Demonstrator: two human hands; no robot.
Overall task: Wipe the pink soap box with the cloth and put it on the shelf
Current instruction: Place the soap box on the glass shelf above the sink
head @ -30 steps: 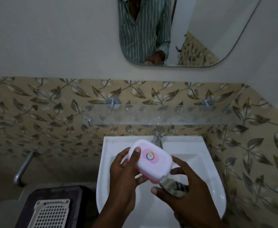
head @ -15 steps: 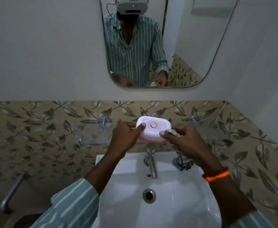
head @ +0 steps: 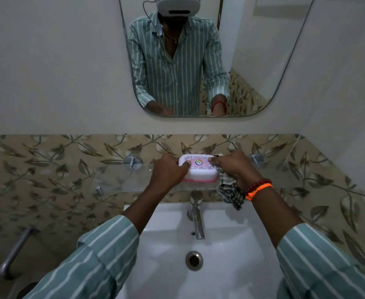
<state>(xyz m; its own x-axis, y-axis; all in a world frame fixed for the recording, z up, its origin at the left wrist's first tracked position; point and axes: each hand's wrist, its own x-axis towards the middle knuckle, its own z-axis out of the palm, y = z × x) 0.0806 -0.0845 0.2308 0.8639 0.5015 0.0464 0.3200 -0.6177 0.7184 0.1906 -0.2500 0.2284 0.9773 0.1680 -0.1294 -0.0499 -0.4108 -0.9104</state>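
The pink soap box (head: 198, 170), white-lidded with a round sticker and a pink base, sits on the glass shelf (head: 121, 180). The left hand (head: 169, 169) grips its left end, thumb on the lid. The right hand (head: 234, 167) touches its right end and seems to clutch the striped cloth (head: 229, 190), which hangs below the shelf edge.

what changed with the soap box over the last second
Both hands carried the soap box up from over the sink to the glass shelf, where it now sits level. The left hand and right hand still hold its ends, and the striped cloth stays in the right hand, hanging below the shelf.
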